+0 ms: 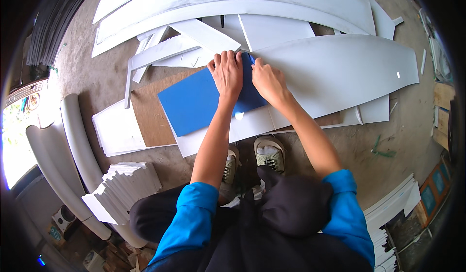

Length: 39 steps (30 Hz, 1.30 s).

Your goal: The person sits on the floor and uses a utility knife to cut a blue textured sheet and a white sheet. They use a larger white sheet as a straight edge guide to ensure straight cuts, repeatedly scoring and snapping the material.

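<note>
1. Blue, flat rectangular panel (189, 104): lies slantwise on a smooth white sheet (253, 122), before the person's shoes (270, 155).
2. Left hand (228, 74): palm down, fingers close together and slightly bent, resting on the panel's far part; grips nothing.
3. Right hand (270, 80): fingers curled around a slim blue tool (252, 59) (cutter or pen, cannot tell) by the panel's far right corner.
4. Progress, as judged: panel placed, edge-following apparently under way; no separated piece visible beside it, so most tracing or cutting seemingly remains.
</note>
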Available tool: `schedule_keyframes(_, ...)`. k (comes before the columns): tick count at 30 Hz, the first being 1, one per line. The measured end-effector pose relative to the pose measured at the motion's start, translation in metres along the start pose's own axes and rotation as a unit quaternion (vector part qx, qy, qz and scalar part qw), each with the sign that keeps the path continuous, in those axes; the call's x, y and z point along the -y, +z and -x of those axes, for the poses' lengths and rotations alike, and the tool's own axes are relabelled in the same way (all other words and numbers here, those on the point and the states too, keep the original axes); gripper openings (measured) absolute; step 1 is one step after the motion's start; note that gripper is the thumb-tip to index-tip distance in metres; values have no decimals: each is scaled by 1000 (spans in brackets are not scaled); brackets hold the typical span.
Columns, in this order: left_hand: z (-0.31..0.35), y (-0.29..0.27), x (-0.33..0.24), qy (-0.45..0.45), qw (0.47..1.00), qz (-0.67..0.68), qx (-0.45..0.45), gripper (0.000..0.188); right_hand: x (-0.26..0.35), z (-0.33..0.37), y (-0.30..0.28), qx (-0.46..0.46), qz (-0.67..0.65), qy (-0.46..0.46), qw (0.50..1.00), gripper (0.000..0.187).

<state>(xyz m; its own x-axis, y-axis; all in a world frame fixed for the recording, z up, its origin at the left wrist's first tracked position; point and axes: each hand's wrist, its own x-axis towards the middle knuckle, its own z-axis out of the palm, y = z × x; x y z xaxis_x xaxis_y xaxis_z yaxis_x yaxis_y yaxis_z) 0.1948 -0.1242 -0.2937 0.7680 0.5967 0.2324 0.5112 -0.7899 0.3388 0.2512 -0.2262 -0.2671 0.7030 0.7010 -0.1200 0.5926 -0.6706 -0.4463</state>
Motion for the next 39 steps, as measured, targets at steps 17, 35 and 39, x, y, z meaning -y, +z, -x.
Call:
schedule_keyframes(17, 0, 2, 0, -5, 999, -16, -31, 24, -7, 64, -42, 61, 11, 21, 998, 22)
schedule_keyframes(35, -2, -2, -2, -29, 999, 9, 9, 26, 4, 10, -10, 8, 14, 19, 1000, 21)
schedule_keyframes(39, -2, -1, -1, -29, 999, 14, 3, 26, 8, 3, -8, 17, -7, 16, 1000, 22)
